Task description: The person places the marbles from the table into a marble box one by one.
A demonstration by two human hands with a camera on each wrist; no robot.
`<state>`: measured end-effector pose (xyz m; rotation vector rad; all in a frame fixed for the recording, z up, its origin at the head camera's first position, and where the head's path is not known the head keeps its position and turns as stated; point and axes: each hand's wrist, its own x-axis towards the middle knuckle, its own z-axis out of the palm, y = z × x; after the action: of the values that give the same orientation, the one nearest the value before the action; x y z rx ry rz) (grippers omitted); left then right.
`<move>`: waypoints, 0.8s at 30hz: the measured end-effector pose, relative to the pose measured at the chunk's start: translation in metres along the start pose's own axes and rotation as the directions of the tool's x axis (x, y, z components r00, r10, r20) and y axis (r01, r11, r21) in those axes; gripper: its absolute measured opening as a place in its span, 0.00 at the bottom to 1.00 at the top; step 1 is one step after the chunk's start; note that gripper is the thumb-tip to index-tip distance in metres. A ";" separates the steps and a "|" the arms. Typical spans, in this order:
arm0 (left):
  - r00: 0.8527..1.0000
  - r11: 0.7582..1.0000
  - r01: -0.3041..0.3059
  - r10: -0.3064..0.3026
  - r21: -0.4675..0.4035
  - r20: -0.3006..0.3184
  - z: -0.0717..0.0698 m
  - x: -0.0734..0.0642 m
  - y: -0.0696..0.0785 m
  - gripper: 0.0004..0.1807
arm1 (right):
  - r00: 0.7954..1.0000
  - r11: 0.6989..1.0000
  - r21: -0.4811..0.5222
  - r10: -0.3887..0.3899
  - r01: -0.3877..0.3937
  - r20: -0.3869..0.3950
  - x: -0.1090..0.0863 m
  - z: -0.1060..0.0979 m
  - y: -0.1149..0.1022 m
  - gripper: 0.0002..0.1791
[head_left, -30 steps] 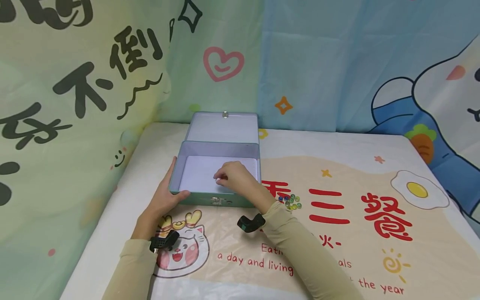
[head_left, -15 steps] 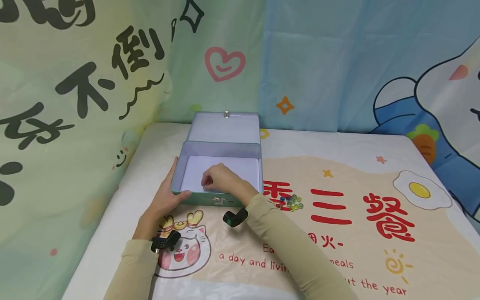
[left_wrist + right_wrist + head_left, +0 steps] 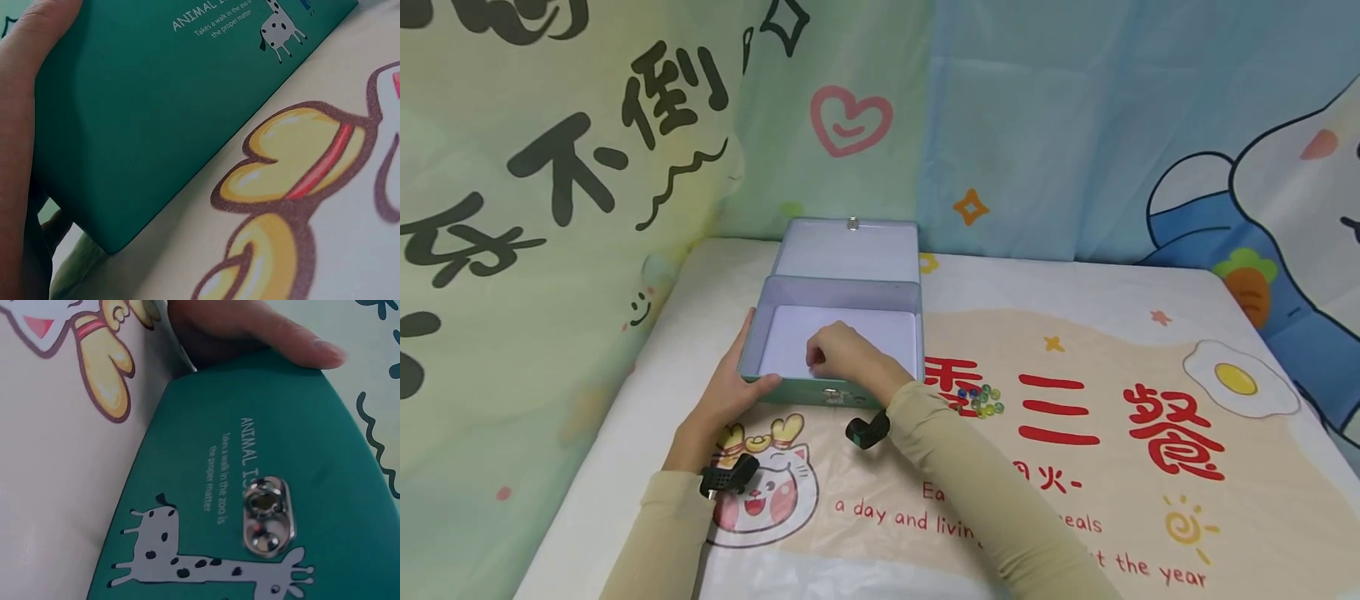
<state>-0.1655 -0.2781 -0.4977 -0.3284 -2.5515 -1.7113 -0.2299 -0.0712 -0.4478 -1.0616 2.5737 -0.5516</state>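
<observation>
A green tin box (image 3: pixel 797 392) with a pale lilac inside stands on the table in the head view, its hinged lid (image 3: pixel 850 250) laid back. My left hand (image 3: pixel 726 387) holds its left front corner, thumb over the front rim and fingers along the left side. My right hand (image 3: pixel 846 350) reaches over the front wall into the box, fingers curled and pointing down; its fingertips are hidden, so I cannot tell whether they pinch something. In the right wrist view, a metal latch (image 3: pixel 267 515) and a giraffe print (image 3: pixel 187 562) show on the front wall.
Several glass marbles (image 3: pixel 988 400), green, yellow and blue, lie on the printed tablecloth (image 3: pixel 1060 517) to the right of the box. Patterned fabric hangings (image 3: pixel 1000 125) rise behind the table and on its left.
My right hand has shifted left and a little lower inside the box over the last second, its fingers now curled downward. My left hand keeps the same hold on the corner.
</observation>
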 end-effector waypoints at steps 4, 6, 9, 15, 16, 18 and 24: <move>1.000 1.000 0.001 -0.001 -0.007 0.001 0.000 -0.004 0.020 0.62 | 0.999 0.998 -0.043 0.040 -0.041 -0.030 0.000 -0.001 -0.001 0.02; 1.000 1.000 0.006 -0.006 0.000 0.004 0.000 -0.006 0.028 0.62 | 0.998 0.996 -0.065 0.052 -0.055 -0.039 0.001 -0.001 -0.001 0.02; 1.000 1.000 0.013 -0.013 0.015 0.004 0.000 -0.008 0.033 0.63 | 0.997 0.993 -0.096 0.062 -0.067 -0.052 0.001 0.000 -0.002 0.03; 1.000 1.000 0.019 -0.019 0.020 -0.001 0.000 -0.003 0.012 0.63 | 0.993 0.986 -0.140 0.081 -0.093 -0.088 0.001 0.001 0.000 0.04; 1.000 1.000 0.019 -0.019 0.021 -0.002 0.000 -0.002 0.007 0.63 | 0.992 0.985 -0.142 0.085 -0.097 -0.092 0.001 0.002 0.000 0.04; 1.000 1.000 0.019 -0.018 0.024 -0.008 0.000 -0.001 0.000 0.62 | 0.991 0.983 -0.149 0.091 -0.106 -0.101 0.001 0.002 0.000 0.04; 1.000 0.999 0.023 -0.023 0.035 -0.015 0.002 -0.001 -0.002 0.60 | 0.989 0.982 -0.150 0.103 -0.118 -0.104 -0.001 0.001 -0.001 0.05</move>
<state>-0.1645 -0.2774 -0.5002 -0.2844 -2.5815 -1.6676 -0.2280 -0.0712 -0.4479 -0.9529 2.7785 -0.3870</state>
